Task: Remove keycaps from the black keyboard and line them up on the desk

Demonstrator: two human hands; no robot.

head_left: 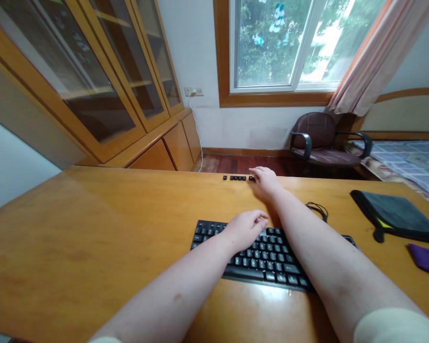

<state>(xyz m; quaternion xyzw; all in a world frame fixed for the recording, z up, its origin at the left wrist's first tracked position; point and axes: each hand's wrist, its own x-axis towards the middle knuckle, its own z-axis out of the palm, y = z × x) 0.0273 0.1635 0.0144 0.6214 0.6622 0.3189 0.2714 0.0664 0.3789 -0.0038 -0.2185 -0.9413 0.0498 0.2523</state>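
Observation:
A black keyboard (268, 259) lies on the wooden desk in front of me, partly covered by both forearms. My left hand (248, 229) is over its upper rows, with loosely bent fingers, a small gap between the fingertips and nothing visible in them. A pale patch without a keycap shows just under those fingertips. At the desk's far edge, my right hand (265, 181) has its fingertips closed on a small black keycap (250, 178), partly hidden by the fingers. To the left of it stand a short row of black keycaps (238, 178) and a single keycap (225, 177).
A coiled black cable (317, 209) lies beyond my right forearm. Farther right are a dark zip pouch (400, 216) and a purple pouch (427, 258). Past the desk (93, 228) stand a maroon armchair (316, 138), a glass-door cabinet (128, 71) and a bed (411, 162).

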